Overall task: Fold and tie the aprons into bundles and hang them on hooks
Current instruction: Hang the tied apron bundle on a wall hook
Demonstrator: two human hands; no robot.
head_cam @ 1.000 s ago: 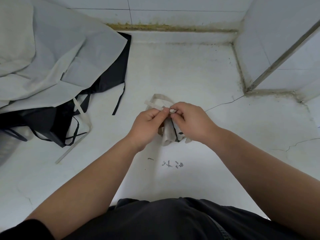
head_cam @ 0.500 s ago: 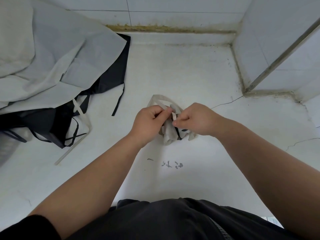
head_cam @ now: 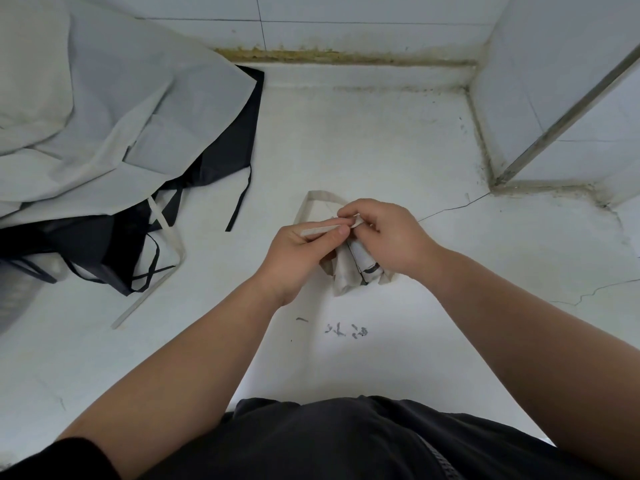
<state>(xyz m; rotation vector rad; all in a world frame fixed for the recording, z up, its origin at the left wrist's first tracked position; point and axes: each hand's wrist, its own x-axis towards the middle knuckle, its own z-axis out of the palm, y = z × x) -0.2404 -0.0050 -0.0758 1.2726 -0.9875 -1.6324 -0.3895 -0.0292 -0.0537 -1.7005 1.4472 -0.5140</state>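
Apron bundle (head_cam: 348, 271), beige, sits mid-counter under both hands: left hand (head_cam: 301, 247) and right hand (head_cam: 384, 233) pinch its strap (head_cam: 320, 231) between curled fingers. Far left, grey aprons (head_cam: 114, 133) cover a black apron (head_cam: 225, 147), partly hidden; the pile runs off-frame.

Cracked white tabletop (head_cam: 363, 150), heap of pale grey aprons (head_cam: 104, 116) at its left over a black apron (head_cam: 221, 157), beige and black straps (head_cam: 169, 237) trailing out, small folded bundle (head_cam: 346, 271) mid-surface, dark marks (head_cam: 346, 330) just in front of it
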